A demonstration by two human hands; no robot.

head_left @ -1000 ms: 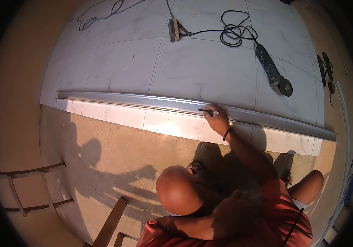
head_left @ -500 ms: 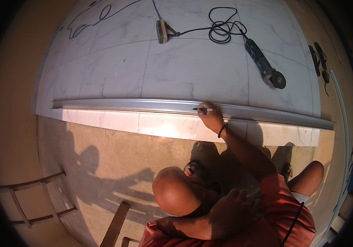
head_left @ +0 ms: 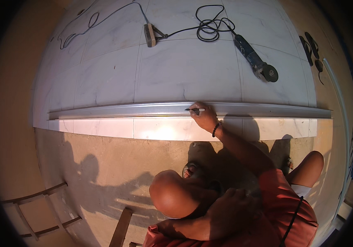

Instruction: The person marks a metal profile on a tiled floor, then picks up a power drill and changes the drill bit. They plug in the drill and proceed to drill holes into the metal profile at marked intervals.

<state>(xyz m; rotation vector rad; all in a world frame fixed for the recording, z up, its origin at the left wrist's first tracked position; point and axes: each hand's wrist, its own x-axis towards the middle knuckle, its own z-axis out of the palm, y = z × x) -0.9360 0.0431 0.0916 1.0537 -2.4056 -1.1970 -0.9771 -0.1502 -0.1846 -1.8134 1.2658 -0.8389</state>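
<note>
A long silver metal profile (head_left: 143, 109) lies across the white marble-look tiles, close to their near edge. My right hand (head_left: 204, 117), with a dark beaded bracelet at its wrist, is closed round a black marker pen (head_left: 195, 110) with a pale end. The pen's tip points left, at the profile's face; whether it touches the metal I cannot tell. Beside my bent left knee, my left hand (head_left: 235, 209) rests low in front of my body, in shade. Its knuckles show, but its fingertips are hidden.
An angle grinder (head_left: 253, 57) with a coiled black cord lies on the tiles (head_left: 176, 70) beyond the profile. Its cord runs to a socket block (head_left: 150, 35). Dark sandals (head_left: 309, 47) lie at the far right. A wooden frame (head_left: 53, 210) stands at the lower left.
The whole view has shifted and turned slightly, so the grinder and profile sit a little differently in the picture. My right hand keeps its grip on the marker pen, at nearly the same place.
</note>
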